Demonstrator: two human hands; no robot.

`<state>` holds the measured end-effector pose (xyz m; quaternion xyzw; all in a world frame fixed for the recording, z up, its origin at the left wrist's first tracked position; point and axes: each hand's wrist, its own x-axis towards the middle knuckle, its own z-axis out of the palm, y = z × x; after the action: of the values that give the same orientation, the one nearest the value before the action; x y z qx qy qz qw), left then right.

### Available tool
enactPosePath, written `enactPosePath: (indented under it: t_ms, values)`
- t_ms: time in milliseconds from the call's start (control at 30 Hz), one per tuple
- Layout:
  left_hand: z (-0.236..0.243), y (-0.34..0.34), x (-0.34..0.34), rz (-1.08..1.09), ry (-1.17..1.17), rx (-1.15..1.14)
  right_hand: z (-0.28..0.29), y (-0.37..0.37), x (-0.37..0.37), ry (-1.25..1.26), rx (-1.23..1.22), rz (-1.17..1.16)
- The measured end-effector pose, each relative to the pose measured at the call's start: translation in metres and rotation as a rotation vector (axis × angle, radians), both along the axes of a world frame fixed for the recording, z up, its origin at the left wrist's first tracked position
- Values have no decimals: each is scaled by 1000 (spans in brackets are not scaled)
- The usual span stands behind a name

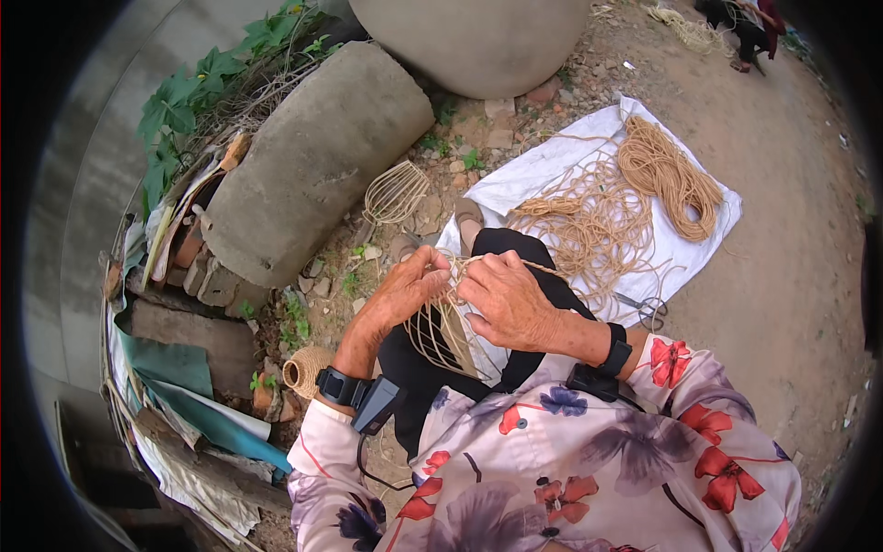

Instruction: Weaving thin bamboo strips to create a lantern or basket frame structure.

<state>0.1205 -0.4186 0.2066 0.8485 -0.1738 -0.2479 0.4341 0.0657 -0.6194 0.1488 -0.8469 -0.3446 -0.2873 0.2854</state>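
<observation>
An open lattice frame of pale strands (437,340) rests on my lap, over my dark trousers. My left hand (411,290) pinches the frame's upper edge. My right hand (506,299) grips a tan cord (543,270) at that edge, close beside the left; the fingertips partly hide what they hold. The cord runs out to the right. On a white sheet (713,230) beyond lie a tangled heap of cord (589,221), a coiled hank (671,170) and scissors (655,313), partly under strands.
A small woven basket (308,368) lies by my left forearm, a wire-like frame (395,191) farther ahead. A concrete cylinder (313,161), a large round concrete object (469,37) and piled debris (193,340) flank the left and back. Another person (747,32) is at the top right.
</observation>
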Motion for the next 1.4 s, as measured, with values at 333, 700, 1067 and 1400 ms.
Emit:
enactPosePath:
  t_ms: [333,700,1067,1400]
  values:
    - [-3,-10,-7,38,-213,31,-15,13,11,251,320,63]
    - [-7,-3,-19,-95,-510,117,12,-21,-10,1586,476,393]
    - [-34,-11,-24,126,-828,39,78,-197,-59,926,743,540]
    - [-40,-24,-21,268,-864,132,-8,-192,-15,477,415,-424]
